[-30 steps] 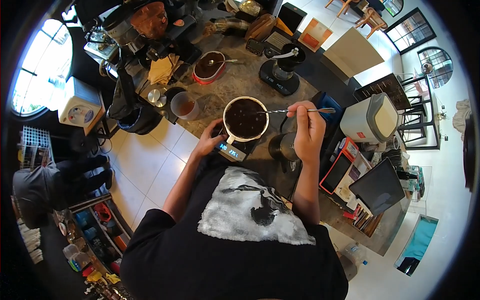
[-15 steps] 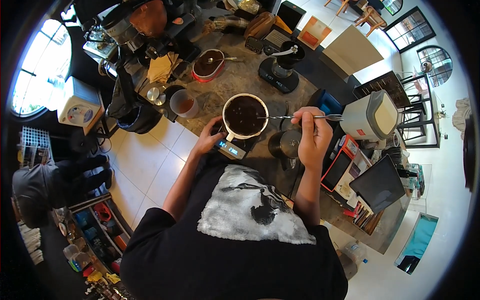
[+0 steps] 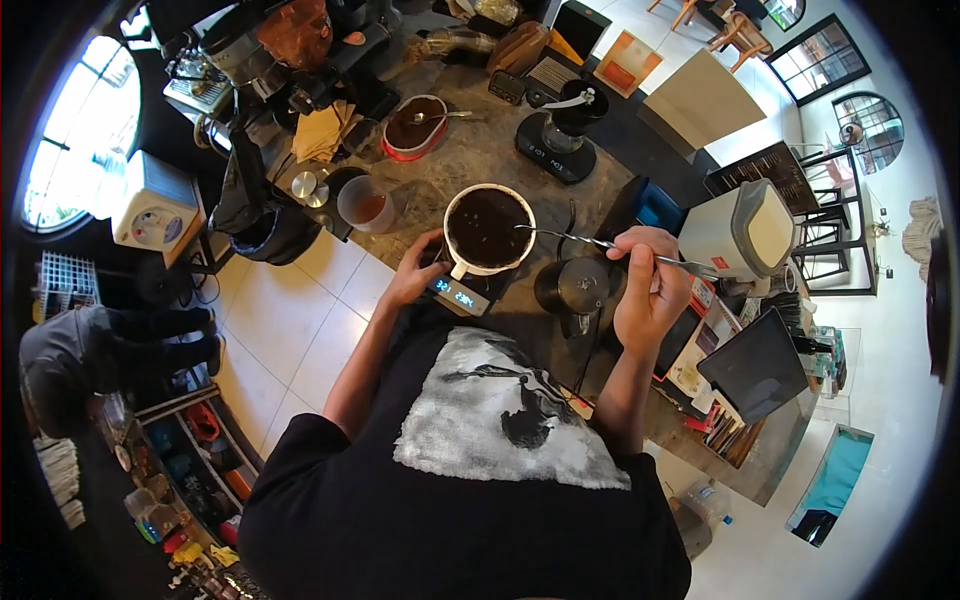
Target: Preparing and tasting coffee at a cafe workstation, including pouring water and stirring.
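A white cup (image 3: 450,222) of dark coffee (image 3: 488,228), with a few light bubbles on top, sits over a black scale (image 3: 462,294) with a lit display. My left hand (image 3: 412,272) is closed at the cup's left side, thumb by its handle; the fingertips are partly hidden behind it. Between the fingertips of my right hand (image 3: 650,285) is a long twisted bar spoon (image 3: 572,238) with a forked end. The spoon slants leftward over the rim, and its far tip meets the coffee near the cup's right side.
Just right of the scale stands a dark lidded pitcher (image 3: 578,284). A clear plastic cup (image 3: 366,205) holds brown liquid on the left. Behind are a red-rimmed dish (image 3: 410,150) with a spoon and a hand grinder (image 3: 568,135). A large grey canister (image 3: 728,232) stands at right.
My right hand has moved right and slightly toward me, drawing the bar spoon with it, so more of its shaft shows outside the cup. My left hand stays at the cup.
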### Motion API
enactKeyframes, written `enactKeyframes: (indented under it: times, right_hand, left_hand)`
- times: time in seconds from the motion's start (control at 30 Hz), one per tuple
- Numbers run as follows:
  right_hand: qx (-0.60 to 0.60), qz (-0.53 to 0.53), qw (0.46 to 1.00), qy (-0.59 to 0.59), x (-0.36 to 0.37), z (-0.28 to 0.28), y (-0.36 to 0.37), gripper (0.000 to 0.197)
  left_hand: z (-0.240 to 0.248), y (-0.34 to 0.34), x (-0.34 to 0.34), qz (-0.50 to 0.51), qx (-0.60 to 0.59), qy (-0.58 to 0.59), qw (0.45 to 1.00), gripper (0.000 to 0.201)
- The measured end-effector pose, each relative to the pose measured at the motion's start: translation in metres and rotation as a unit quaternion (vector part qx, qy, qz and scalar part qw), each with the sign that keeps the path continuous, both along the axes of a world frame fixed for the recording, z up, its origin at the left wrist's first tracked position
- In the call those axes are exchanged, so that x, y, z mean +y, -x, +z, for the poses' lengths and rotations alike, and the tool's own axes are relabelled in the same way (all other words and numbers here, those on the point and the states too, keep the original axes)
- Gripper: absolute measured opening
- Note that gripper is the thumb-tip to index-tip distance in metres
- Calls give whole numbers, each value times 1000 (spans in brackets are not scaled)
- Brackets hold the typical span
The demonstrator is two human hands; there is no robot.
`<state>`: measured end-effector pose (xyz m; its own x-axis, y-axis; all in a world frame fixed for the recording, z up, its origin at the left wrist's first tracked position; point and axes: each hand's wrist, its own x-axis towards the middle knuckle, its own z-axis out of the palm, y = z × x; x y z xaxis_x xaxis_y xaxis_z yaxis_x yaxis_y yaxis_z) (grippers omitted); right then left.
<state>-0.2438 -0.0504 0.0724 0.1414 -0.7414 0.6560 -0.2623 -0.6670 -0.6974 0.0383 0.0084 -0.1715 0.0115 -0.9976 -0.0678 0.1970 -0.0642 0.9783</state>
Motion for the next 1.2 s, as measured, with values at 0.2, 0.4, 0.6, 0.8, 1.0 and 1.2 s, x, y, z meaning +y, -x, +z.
enactKeyframes:
  times: [0.2,0.4,0.6,0.8,1.0,1.2]
  right_hand:
    - [48,1,998,41,0,5,2,17]
    - [25,15,999,25,2,4,2,17]
    - [6,22,1000,-4,7,1,0,16]
    - [-13,45,999,-15,10,-7,-4,12]
    - [-14,72,997,-16,16,-7,-19,5]
    - [-28,112,993,-7,12,-10,-34,5]
  left_hand:
    - [2,1,1,6,-8,-10,1000,61]
    - [4,1,1,7,-10,-6,1000,61]
    - [2,1,0,1,7,-12,1000,60]
    - [2,0,2,-1,-11,-16,1000,60]
    - [0,1,2,8,4,-12,1000,60]
    - [5,0,0,-2,-24,-17,1000,59]
